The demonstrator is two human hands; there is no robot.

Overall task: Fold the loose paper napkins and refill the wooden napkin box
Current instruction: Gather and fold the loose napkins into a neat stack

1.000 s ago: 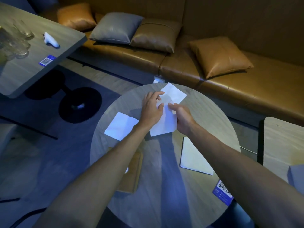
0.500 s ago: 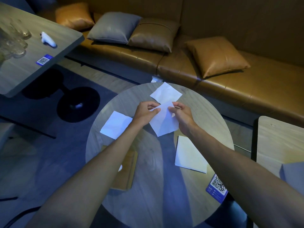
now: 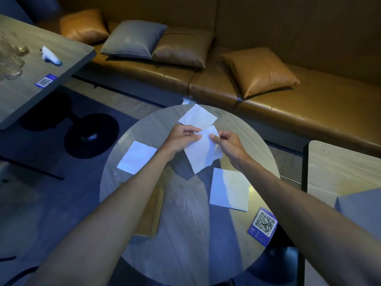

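Above the middle of the round bench (image 3: pixel 185 240) both hands grip one white napkin (image 3: pixel 199 155); the left hand (image 3: pixel 181 139) pinches its upper left edge between thumb and fingers, and the right hand (image 3: pixel 227 142) pinches the upper right edge the same way; the sheet hangs down from them, lifted off the wood, its lower corner pointing toward 6 o'clock. Three more napkins lie flat on the bench around it; one at 12 o'clock (image 3: pixel 198 117), near the far rim and just beyond the fingertips; one at 9 o'clock (image 3: pixel 137 157), partly under the left forearm; one at 4 o'clock (image 3: pixel 228 189), beside the right forearm. The wooden napkin box (image 3: pixel 149 215) sits at 7 o'clock, mostly hidden beneath the left forearm, so what it holds cannot be told. A blue QR-code card (image 3: pixel 262 226) lies at 5 o'clock by the near rim. Beyond the bench, at 12 o'clock, runs a tan leather sofa (image 3: pixel 309 112) with cushions; a second bench (image 3: pixel 31 79) at 10 o'clock carries glassware (image 3: pixel 10 58).
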